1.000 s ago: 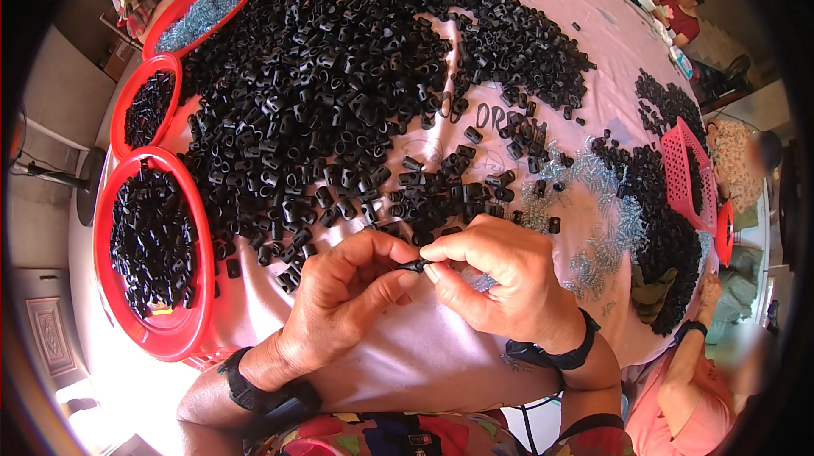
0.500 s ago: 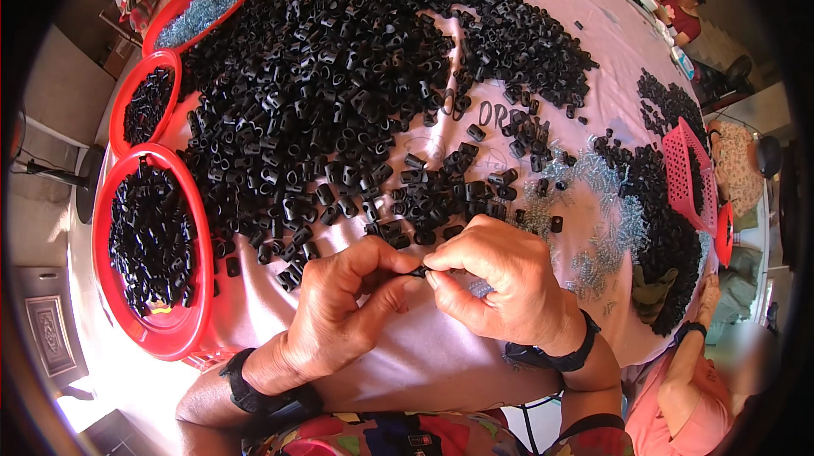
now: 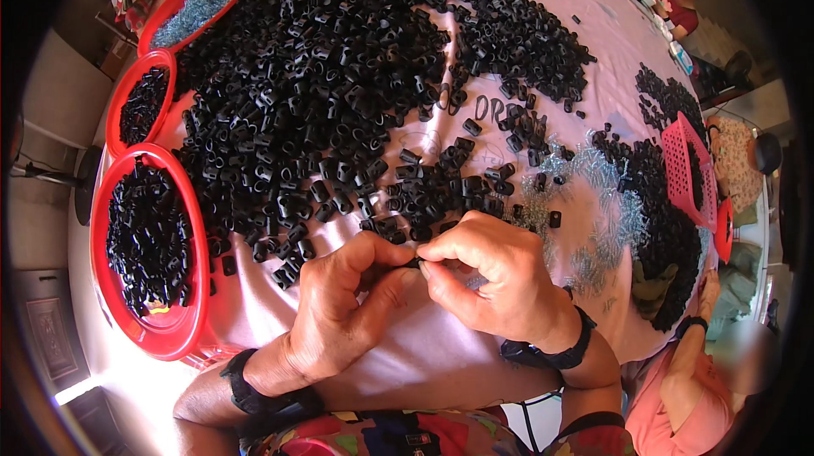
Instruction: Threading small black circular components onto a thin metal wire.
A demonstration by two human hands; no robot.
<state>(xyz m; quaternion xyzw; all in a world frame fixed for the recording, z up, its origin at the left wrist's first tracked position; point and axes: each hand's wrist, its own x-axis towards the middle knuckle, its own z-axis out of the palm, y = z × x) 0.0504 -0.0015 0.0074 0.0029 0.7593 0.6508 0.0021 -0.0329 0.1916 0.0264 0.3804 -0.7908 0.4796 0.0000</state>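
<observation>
My left hand and my right hand meet over the near edge of a pink-covered table. Between their fingertips they pinch one small black plastic part. Both hands are closed on it, thumbs and forefingers touching. Just beyond the hands lies a huge pile of the same black parts. A scatter of small silvery metal pieces lies to the right of my right hand.
Three red round bowls stand at the left: the nearest and the middle one hold black parts, the far one silvery pieces. A red basket sits at the right. Another person sits at the lower right.
Both hands have stayed together on the small black part, with only slight finger shifts. The piles and bowls are unchanged.
</observation>
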